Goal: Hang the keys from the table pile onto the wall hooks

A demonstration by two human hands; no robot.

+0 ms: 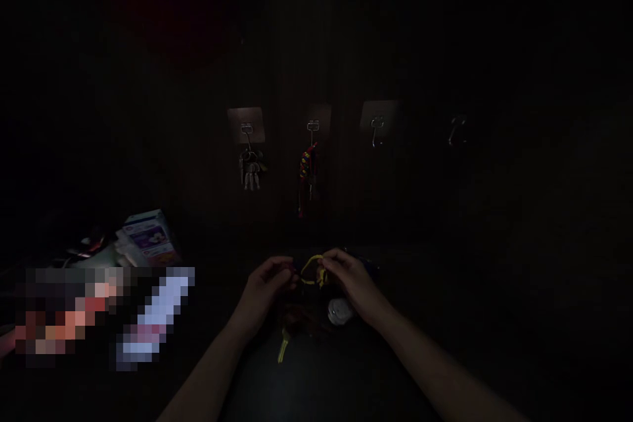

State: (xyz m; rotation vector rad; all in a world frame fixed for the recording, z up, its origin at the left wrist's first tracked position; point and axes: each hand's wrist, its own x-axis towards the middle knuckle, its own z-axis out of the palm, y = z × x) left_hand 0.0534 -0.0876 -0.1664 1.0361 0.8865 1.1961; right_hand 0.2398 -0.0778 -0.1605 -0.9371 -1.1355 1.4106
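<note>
Head view, very dim: yellow cord (322, 277) spread as a loop across the gap between two bare hands, long axis running roughly left to right, knotted part at the right end. Nearer to the right hand (355, 278); grip there closed in a pinch, thumb against fingers, with hold of the loop's right end just above the knot. Left hand (264, 289) at the opposite end of the loop, fingers curled, thumb close in; some dark reddish thing (293, 268) at the fingertips. Cannot tell if firmly held, nor if joined to the cord.

Below, on the desk (316, 399): yellowish key (283, 346), shaft pointing back toward the body, next to a dark reddish-brown bundle (299, 318). Silvery round thing (339, 311) just below the right hand.

Beyond both hands, on the wall (346, 191): bunch of keys (252, 175) on the leftmost hook, patterned cord (305, 165) on the next. Third hook (376, 130) forward and somewhat right of the right grip, well apart from the yellow cord.
</note>
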